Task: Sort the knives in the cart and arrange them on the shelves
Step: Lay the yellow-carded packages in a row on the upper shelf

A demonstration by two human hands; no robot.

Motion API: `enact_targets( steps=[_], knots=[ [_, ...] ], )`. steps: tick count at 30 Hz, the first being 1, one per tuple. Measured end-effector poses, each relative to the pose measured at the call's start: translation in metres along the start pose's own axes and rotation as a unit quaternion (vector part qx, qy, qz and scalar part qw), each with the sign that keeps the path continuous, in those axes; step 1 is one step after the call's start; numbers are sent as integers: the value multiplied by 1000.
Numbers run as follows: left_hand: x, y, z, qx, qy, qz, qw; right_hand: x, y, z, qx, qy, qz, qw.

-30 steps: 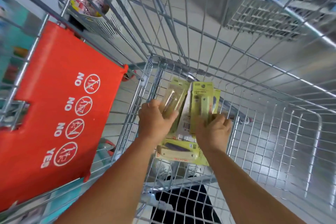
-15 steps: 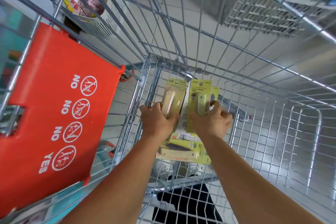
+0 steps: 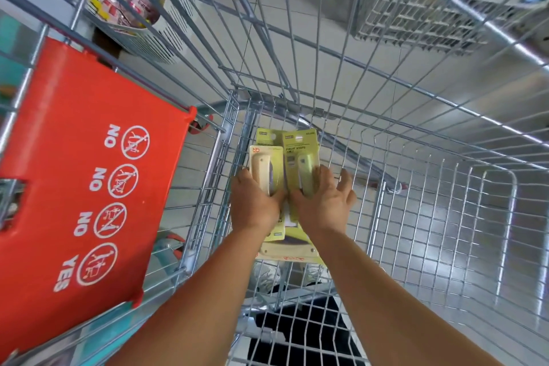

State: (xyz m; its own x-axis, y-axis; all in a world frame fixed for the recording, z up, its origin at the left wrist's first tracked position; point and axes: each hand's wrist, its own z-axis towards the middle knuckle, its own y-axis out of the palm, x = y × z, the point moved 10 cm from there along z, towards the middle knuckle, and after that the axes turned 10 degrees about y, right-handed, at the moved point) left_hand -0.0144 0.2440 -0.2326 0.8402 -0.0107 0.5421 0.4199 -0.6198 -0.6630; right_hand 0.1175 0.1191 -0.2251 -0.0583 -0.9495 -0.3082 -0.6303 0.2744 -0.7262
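Note:
Several fruit knives in yellow-green card packs lie in the near left corner of the wire cart. My left hand grips a pack holding a cream-handled knife. My right hand rests on a pack with a green-handled knife, thumb on its left edge and fingers spread over it. Another pack with a cream-handled knife lies crosswise under my wrists. More packs sit beneath the two upper ones, mostly hidden.
The cart's red child-seat flap with warning symbols stands at the left. Wire sides rise all around the basket. A wire shelf basket hangs at the upper right, and a white rack with pink goods is at the upper left.
Both hands have slid the two upper packs further away along the cart floor and set them side by side. The right fingers have spread apart.

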Motion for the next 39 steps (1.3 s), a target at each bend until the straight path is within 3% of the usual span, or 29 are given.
enact_targets(
  steps=[6, 19, 25, 29, 34, 39],
  knots=[
    [-15, 9, -3, -32, -52, -58, 996, -2, 4, -3, -23, 10, 39, 999],
    [-16, 8, -5, -39, -49, -65, 996, 10, 6, -12, -56, 88, 61, 993],
    [-13, 4, -8, -38, -36, -77, 996, 1, -1, -12, -36, 39, 0, 999],
    [-8, -6, -14, -22, -28, -80, 996, -2, -3, -15, -47, 26, 54, 997],
    [-3, -14, -25, -5, -23, -52, 998, -9, -12, -18, -15, -11, 12, 1000],
    [-8, -19, -37, 10, -56, -61, 997, -15, -12, -20, -43, -49, 27, 998]
  ],
)
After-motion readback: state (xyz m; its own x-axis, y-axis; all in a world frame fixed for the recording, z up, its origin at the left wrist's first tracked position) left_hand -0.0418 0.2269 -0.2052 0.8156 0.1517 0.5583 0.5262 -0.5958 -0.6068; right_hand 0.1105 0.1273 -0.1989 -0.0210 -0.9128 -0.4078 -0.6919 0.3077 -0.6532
